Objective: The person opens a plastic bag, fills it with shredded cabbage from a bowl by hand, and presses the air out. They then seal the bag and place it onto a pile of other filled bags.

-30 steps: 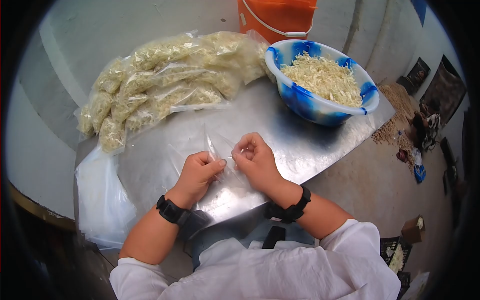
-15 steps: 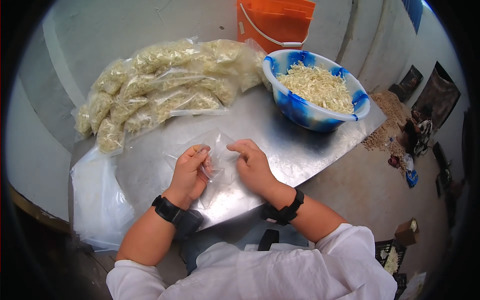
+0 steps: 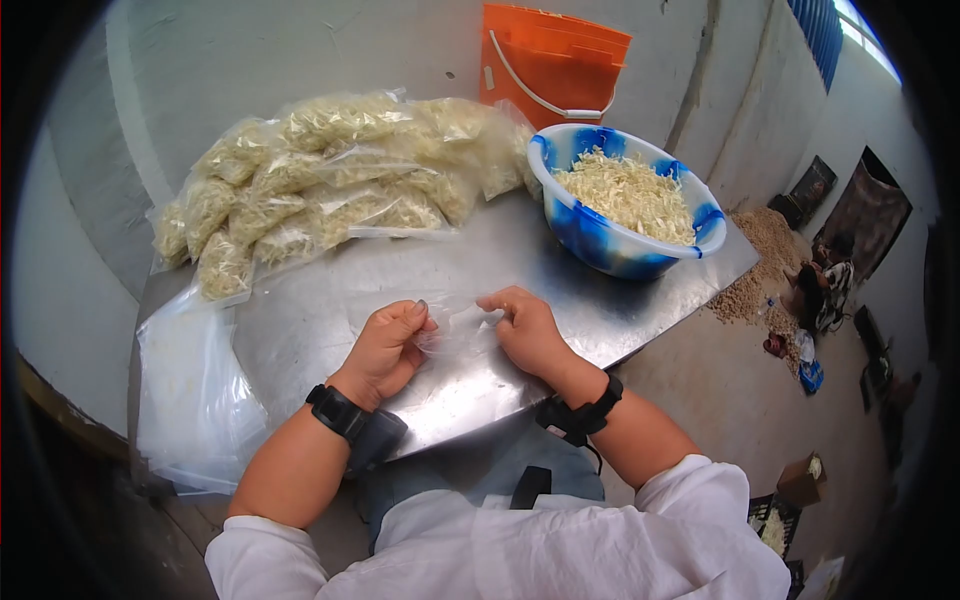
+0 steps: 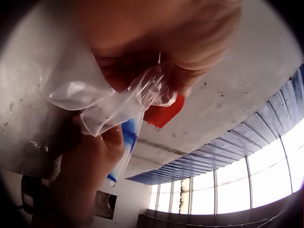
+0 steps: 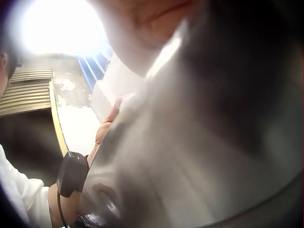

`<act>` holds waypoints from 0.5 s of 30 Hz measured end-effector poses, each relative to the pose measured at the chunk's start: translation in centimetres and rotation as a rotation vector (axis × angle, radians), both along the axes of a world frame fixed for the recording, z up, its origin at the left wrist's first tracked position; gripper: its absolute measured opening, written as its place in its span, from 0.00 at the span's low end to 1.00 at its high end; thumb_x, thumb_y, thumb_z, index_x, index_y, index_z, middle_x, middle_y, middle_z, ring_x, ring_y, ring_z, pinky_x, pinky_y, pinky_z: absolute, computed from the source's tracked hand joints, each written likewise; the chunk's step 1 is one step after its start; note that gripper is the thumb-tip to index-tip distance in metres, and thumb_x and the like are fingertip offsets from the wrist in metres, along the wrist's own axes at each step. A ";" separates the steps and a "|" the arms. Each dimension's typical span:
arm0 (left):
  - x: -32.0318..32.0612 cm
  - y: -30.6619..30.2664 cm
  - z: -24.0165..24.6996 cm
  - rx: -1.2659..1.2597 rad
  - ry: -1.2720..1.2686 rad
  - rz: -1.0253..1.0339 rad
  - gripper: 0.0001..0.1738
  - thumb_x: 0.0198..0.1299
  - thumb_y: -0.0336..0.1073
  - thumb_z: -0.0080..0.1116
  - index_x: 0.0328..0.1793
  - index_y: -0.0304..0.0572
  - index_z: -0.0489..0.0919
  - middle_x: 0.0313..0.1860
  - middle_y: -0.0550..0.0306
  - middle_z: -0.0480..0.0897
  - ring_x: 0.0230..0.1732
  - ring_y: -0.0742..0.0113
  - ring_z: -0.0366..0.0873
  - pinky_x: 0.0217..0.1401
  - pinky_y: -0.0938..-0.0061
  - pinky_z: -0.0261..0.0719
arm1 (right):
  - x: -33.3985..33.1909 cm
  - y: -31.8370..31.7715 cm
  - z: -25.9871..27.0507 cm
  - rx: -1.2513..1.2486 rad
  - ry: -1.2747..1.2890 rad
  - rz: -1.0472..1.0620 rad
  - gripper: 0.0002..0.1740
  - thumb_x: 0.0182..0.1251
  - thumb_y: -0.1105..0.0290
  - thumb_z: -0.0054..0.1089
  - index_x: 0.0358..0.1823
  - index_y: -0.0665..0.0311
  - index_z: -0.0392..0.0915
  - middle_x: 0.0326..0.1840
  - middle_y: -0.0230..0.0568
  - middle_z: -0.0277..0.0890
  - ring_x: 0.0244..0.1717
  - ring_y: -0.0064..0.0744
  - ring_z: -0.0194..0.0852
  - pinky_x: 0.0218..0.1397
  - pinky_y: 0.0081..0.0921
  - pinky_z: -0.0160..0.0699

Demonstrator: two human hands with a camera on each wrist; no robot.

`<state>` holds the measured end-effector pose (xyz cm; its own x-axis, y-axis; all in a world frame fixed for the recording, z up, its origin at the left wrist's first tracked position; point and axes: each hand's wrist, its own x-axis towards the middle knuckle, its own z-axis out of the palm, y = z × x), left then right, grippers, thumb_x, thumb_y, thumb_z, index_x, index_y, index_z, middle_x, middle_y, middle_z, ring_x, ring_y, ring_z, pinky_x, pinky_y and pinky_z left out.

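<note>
A clear plastic bag [image 3: 455, 326] stretches between the two hands, low over the metal table [image 3: 300, 325]. My left hand [image 3: 384, 352] pinches one side of it between thumb and fingers, and the film [image 4: 152, 90] bunches there in the left wrist view. At the bag's other side is my right hand [image 3: 535, 338], index finger reaching forward, the other fingers curled at the film. In the left wrist view the bag's edge overlaps the right fingertips. Blurred film [image 5: 171, 147] fills much of the right wrist view and hides the right fingers' grip.
Filled bags of pale shreds [image 3: 300, 185] are piled at the back left. Flat plastic bags [image 3: 190, 390] lie stacked at the left edge. A blue and white basin [image 3: 610, 250] of shreds [image 3: 630, 195] stands back right, before an orange bucket [image 3: 555, 60].
The bag was upright between both hands, then spread wider, and now lies lower and flatter between them. My right hand has drawn slightly away to the right; the head view has tilted up.
</note>
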<state>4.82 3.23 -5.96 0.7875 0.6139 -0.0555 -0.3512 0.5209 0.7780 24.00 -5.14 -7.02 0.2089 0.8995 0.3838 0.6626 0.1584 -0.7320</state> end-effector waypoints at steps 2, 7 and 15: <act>0.2 -0.3 0.4 -0.006 -0.072 0.047 0.11 0.62 0.38 0.52 0.32 0.38 0.75 0.29 0.60 0.78 0.29 0.73 0.73 0.39 0.76 0.75 | -0.4 -0.1 -0.1 0.020 -0.024 0.021 0.20 0.47 0.84 0.45 0.43 0.68 0.77 0.44 0.49 0.73 0.46 0.48 0.72 0.51 0.31 0.70; 0.5 -0.1 0.2 -0.180 -0.320 0.111 0.09 0.64 0.35 0.48 0.35 0.37 0.73 0.28 0.60 0.75 0.30 0.73 0.72 0.40 0.76 0.74 | -1.0 -0.6 0.4 0.028 -0.147 0.087 0.20 0.48 0.82 0.47 0.45 0.67 0.76 0.43 0.48 0.72 0.44 0.49 0.72 0.49 0.32 0.71; 0.1 -0.2 0.2 -0.044 -0.106 0.040 0.07 0.62 0.35 0.52 0.38 0.39 0.74 0.25 0.64 0.72 0.26 0.75 0.68 0.31 0.80 0.70 | 0.0 -0.4 0.5 -0.023 -0.172 0.103 0.20 0.49 0.80 0.49 0.47 0.65 0.75 0.40 0.49 0.72 0.40 0.48 0.72 0.45 0.33 0.71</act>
<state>4.96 3.08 -5.80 0.7653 0.6437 -0.0013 -0.4513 0.5380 0.7120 23.98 -5.52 -6.50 0.0489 0.9216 0.3850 0.7591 0.2162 -0.6140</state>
